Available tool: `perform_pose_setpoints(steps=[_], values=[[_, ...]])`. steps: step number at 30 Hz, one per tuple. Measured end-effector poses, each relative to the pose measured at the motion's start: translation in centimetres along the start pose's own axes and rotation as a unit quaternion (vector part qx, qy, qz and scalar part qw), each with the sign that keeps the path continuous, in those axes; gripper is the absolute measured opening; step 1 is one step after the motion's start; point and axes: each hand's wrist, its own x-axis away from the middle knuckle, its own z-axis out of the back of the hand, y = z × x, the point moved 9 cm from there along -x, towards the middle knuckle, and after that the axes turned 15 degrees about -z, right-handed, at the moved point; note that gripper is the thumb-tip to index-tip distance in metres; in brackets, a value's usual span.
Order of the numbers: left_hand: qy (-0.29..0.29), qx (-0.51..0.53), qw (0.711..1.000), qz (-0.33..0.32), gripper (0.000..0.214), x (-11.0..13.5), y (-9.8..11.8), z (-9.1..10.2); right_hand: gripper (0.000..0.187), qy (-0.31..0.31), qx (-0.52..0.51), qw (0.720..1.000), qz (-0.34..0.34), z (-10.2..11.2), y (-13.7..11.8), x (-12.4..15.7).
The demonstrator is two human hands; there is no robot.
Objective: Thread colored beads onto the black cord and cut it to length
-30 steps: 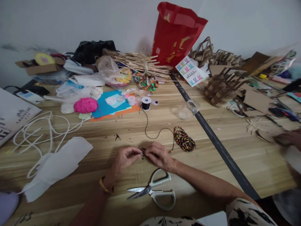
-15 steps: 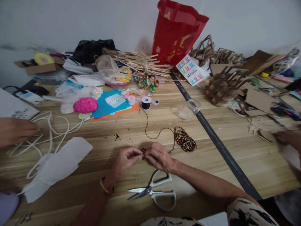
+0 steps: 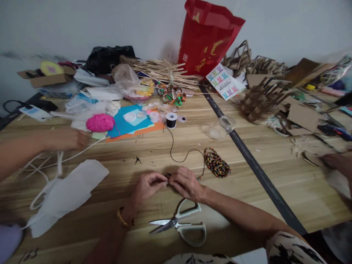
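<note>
My left hand (image 3: pixel 147 187) and my right hand (image 3: pixel 186 182) meet low on the wooden table (image 3: pixel 288 183), fingertips pinched together on a short beaded string (image 3: pixel 167 176) between them. A thin black cord (image 3: pixel 173 146) runs from that spot up to a black thread spool (image 3: pixel 171 120). A coil of multicoloured beads (image 3: pixel 216 163) lies just right of my right hand. White-handled scissors (image 3: pixel 180 223) lie open on the table right below my hands.
Another person's arm and hand (image 3: pixel 62 138) reach in from the left over a white rope (image 3: pixel 55 161), near white cloth (image 3: pixel 66 192) and pink yarn (image 3: pixel 100 122). A second person's hand (image 3: pixel 337 161) is at the right edge. A red bag (image 3: pixel 207 36) stands behind.
My hands have stayed pinched on the beaded string. The other person's hand at the left has come in and reached farther right across the white rope, which has shifted.
</note>
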Motion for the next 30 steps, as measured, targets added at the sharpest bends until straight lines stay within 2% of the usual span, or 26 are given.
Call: perform_pose_setpoints(steps=[30], values=[[-0.013, -0.017, 1.0, -0.022, 0.007, -0.01, 0.3, -0.14, 0.012, -0.012, 0.002, 1.0, 0.005, -0.13, -0.07, 0.03]])
